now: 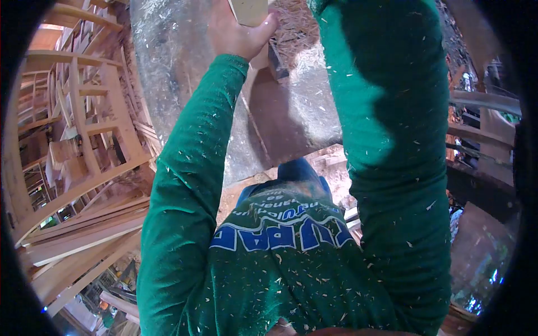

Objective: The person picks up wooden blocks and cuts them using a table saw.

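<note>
At the top edge of the view, my left hand (238,36) is closed around the near end of a pale wooden piece (250,11). The thumb lies along its right side, and the far part of the piece is cut off by the frame. Below the hand is a worn, grey work surface (168,50). A small dark block (277,64) stands on it, just right of my left wrist. My right arm, in a green sleeve (386,84), stretches forward; its hand lies beyond the top edge, out of sight.
Curled wood shavings (297,28) lie between my arms. Wooden frames (84,106) are stacked on the left, above long planks (84,235). More timber (485,103) is at the right. The surface's near edge (302,152) is close to my body.
</note>
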Motion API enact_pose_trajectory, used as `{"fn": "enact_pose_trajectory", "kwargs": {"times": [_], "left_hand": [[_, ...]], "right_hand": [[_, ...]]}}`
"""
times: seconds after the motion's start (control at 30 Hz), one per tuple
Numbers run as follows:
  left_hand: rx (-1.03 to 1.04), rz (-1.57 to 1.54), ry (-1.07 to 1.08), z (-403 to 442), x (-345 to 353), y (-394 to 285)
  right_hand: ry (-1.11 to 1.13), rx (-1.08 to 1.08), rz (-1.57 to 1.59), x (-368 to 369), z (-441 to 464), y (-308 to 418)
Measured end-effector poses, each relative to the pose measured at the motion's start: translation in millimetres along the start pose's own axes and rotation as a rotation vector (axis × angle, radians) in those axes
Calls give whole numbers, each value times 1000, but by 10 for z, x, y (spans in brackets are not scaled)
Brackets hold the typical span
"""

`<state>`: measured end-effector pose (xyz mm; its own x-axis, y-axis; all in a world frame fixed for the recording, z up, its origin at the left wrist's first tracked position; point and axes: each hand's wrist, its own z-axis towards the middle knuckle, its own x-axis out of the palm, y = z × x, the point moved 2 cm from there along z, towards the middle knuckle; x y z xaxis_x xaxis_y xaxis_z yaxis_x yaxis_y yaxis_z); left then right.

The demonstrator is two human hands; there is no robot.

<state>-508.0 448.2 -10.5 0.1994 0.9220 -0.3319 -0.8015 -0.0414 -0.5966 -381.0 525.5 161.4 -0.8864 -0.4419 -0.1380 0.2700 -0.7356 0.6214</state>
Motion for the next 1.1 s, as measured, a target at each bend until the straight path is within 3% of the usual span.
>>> {"fn": "enact_pose_trajectory", "kwargs": {"times": [0.2, 0.5, 0.7, 0.8, 0.9, 1.0, 1.1], "left_hand": [[-73, -53, -46, 124, 10, -45], [49, -11, -52, 259, 65, 108], [-85, -49, -3, 321, 98, 190], [43, -64, -82, 365, 150, 283], [78, 51, 2, 405, 146, 390], [-67, 14, 8, 436, 158, 388], [-29, -55, -1, 471, 208, 478]], "right_hand": [[4, 27, 0, 6, -34, -100], [18, 62, -2, 35, -100, -245], [23, 82, -4, 75, -117, -349], [22, 88, -7, 88, -135, -392], [25, 94, -10, 117, -121, -453], [27, 100, -6, 145, -122, -498], [30, 104, -9, 173, -109, -546]]}}
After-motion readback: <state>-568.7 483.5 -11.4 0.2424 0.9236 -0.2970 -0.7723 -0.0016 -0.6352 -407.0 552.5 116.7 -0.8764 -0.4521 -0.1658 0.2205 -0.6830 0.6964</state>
